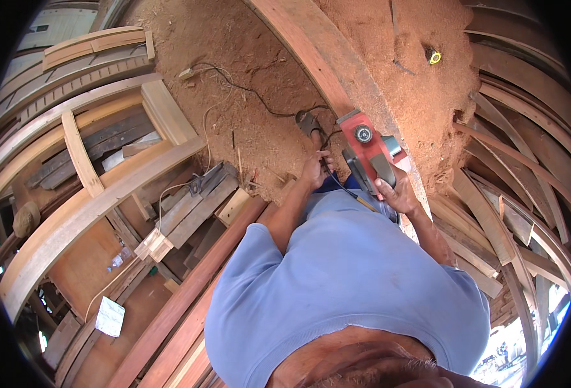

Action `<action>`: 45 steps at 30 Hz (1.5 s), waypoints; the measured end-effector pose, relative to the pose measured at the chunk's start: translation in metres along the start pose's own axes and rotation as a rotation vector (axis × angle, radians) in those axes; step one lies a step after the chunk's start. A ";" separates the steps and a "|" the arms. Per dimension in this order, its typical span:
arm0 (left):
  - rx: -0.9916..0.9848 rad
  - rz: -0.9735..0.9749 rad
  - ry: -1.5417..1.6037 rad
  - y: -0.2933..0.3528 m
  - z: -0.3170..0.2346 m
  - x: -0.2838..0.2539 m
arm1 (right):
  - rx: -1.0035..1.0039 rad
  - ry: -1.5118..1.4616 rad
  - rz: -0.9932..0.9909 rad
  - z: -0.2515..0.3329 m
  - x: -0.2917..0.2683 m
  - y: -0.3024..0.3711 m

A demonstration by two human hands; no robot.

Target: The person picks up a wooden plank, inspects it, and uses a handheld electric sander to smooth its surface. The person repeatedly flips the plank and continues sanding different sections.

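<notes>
Over the long reddish timber plank (pixel 317 48), which curves from the top of the view down toward the person's body, I've got a red electric planer (pixel 367 152) sitting on the wood, its round knob facing up. My right hand (pixel 396 193) is wrapped tight around the planer's dark rear handle, grip closed on it, just on the near side of the red housing. My left hand (pixel 314 169) is beside the planer, off the plank's left edge, fingers curled around the black power cord (pixel 259 103); that grip is narrow, pinching the cable. The cord trails away from the planer across the sawdust-covered floor (pixel 246 58) to the left of the plank and ends near a small pale plug. A foot in a dark sandal (pixel 306 121) shows just beyond the left hand, close against the plank. Right of the plank, well apart from the planer, a yellow tape measure (pixel 434 57) lies in the sawdust. Further left of the plank, stacked curved wooden ribs (pixel 72 123) and loose boards pile up. A blue T-shirt (pixel 337 284) fills the view nearer than the planer.
</notes>
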State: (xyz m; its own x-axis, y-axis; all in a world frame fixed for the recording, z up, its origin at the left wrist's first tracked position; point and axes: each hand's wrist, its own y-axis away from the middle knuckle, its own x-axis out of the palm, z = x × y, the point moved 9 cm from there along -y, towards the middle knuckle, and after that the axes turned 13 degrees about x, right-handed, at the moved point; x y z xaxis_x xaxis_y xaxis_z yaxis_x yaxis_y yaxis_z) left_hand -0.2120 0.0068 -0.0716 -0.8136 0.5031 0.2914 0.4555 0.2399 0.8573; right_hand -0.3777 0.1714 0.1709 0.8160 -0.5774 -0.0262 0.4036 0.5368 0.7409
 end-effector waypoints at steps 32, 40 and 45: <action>0.862 -0.375 -0.846 -0.117 -0.351 0.180 | -0.407 0.148 -0.263 0.629 -0.030 -0.569; 1.220 -0.432 -1.457 -0.105 -0.347 0.185 | -0.359 -0.344 0.122 0.676 0.013 -0.591; 1.112 -0.360 -1.079 -0.129 -0.335 0.177 | -0.467 -0.009 -0.194 0.604 -0.039 -0.563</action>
State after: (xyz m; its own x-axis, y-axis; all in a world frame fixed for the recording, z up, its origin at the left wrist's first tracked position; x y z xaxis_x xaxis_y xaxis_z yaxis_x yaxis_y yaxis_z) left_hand -0.5363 -0.2131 0.0112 -0.5254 0.5000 -0.6884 0.7235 0.6883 -0.0523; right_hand -0.8863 -0.4798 0.1605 0.7050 -0.6979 -0.1263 0.6910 0.6358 0.3438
